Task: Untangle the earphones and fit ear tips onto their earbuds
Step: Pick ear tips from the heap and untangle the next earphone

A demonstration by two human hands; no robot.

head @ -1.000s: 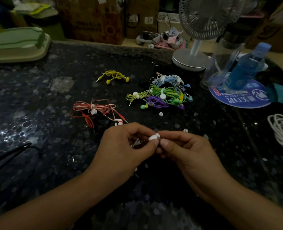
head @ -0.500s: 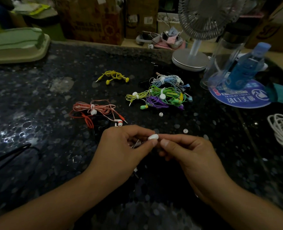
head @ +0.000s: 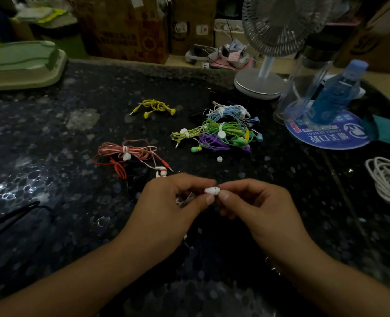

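Pinching white earbud [head: 212, 191], left hand [head: 166, 211], right hand [head: 260, 209]

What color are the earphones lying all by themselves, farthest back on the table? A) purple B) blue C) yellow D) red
C: the yellow earphones lie alone on the dark table, behind the red bundle and left of the mixed colorful pile.
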